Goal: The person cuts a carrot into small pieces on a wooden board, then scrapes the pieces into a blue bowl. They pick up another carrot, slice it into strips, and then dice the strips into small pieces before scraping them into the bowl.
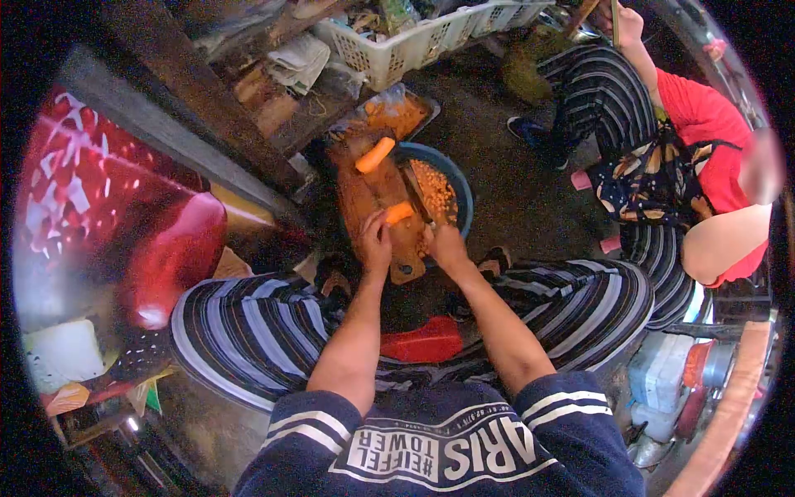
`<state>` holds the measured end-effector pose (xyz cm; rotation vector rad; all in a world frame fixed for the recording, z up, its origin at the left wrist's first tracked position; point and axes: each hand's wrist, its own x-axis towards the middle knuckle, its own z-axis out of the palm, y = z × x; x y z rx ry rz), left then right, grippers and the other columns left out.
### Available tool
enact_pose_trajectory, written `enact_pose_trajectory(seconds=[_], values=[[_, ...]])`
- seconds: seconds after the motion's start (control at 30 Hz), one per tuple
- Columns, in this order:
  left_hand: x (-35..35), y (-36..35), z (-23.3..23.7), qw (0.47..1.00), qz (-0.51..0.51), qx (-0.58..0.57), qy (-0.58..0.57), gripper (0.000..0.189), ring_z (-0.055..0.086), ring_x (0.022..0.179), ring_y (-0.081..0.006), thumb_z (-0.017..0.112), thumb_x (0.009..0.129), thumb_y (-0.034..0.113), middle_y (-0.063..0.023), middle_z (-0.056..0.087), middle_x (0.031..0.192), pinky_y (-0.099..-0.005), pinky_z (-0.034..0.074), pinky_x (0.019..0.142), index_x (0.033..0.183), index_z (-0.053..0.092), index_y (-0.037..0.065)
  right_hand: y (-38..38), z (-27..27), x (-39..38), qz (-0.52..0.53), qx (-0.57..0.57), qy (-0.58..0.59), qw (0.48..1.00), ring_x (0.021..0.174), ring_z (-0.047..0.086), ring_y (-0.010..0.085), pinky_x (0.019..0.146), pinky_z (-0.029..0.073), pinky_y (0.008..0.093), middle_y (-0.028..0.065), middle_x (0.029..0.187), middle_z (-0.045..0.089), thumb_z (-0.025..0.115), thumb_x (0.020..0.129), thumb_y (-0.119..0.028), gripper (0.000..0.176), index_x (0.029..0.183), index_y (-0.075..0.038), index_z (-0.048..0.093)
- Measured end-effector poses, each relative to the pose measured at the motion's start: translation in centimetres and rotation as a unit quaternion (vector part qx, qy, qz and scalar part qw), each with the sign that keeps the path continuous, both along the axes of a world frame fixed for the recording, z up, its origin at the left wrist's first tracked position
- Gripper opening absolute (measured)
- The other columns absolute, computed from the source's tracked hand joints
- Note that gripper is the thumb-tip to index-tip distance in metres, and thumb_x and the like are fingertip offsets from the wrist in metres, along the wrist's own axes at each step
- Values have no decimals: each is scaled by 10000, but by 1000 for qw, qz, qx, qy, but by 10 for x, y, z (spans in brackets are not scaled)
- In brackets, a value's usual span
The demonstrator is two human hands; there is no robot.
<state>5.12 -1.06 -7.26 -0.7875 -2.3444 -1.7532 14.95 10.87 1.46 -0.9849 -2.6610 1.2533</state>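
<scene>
My left hand (pixel 376 242) is at the wooden cutting board (pixel 352 190), its fingers closed on the near-left end of a peeled carrot piece (pixel 400 213). My right hand (pixel 447 250) grips the handle of a knife (pixel 416 189), whose blade points away from me along the board's right edge, beside the carrot piece. Another peeled orange carrot (pixel 375 156) lies farther up the board. Under the board's right side stands a blue basin (pixel 466 199) that holds small diced orange bits (pixel 436 186). My right fingers partly hide the knife handle.
Beyond the board sits a tray or bag of orange pieces (pixel 402 112). A white perforated crate (pixel 439 37) stands farther back. Wooden beams (pixel 166 74) run along the left. On the right, another person in a red top (pixel 700 108) sits nearby. A red cloth-like thing (pixel 422 341) lies between my knees.
</scene>
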Motion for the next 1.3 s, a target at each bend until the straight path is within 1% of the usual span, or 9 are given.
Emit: enact_pose_trajectory(seconds=[0.07,0.3,0.47,0.67,0.8,0.87,0.97,1.07,1.3], values=[[5,-2,6,1000,-3,-7,-3,239,542,1001,-281,536,775,-27,-127,584,1053,-334,416,881,1000,603,16,-7,8,1,-17,92,-47,995,700,590,415,639,477,488,247,733,599,511,832,-241,286,841,40,565],[3,-2,0,1000,7,-11,15,240,536,994,-287,550,761,-18,-125,583,1045,-350,412,874,989,608,26,-17,-19,-2,-54,130,-53,989,742,594,406,673,476,482,251,763,603,503,837,-267,308,883,29,574],[3,-2,1,1000,9,-19,-9,237,532,993,-286,548,756,-20,-123,590,1026,-356,406,874,980,612,24,-15,11,-1,-27,86,-59,994,770,592,406,689,476,473,254,768,601,494,842,-272,328,875,41,588],[2,-3,-3,1000,-1,-7,2,235,527,1001,-286,550,753,-23,-121,594,1029,-353,407,875,974,615,23,-20,-50,-8,-48,136,-41,989,767,591,409,667,474,468,258,747,597,496,841,-267,331,830,48,599],[-2,-2,14,1000,3,-3,9,227,544,988,-288,553,755,-23,-125,597,1028,-348,415,871,970,614,17,-10,-30,-11,-20,67,14,997,756,592,410,662,473,471,262,738,593,500,835,-255,324,821,56,593],[6,-4,12,1000,1,1,-9,224,551,979,-288,554,755,-24,-127,598,1023,-345,418,868,967,615,15,-14,4,-4,20,74,-33,997,724,594,408,643,473,469,266,725,590,500,834,-249,319,856,62,569],[0,-1,4,1000,1,-12,-5,218,562,962,-289,557,756,-16,-133,600,1014,-340,423,864,964,614,13,-33,-6,-4,-48,109,6,993,726,590,410,646,472,466,270,744,590,500,833,-250,310,899,49,549],[4,-4,10,1000,0,4,-11,215,560,965,-288,562,754,-9,-135,599,1014,-338,422,867,962,615,10,-26,-25,-15,-15,114,-53,992,754,584,413,661,462,477,267,775,592,497,833,-242,312,983,31,519],[2,-4,-1,1000,7,-19,-5,194,545,990,-277,539,788,22,-117,600,1027,-347,407,891,965,617,17,-24,0,-2,5,73,13,997,764,579,420,671,455,480,273,774,583,492,837,-236,297,989,18,521]])
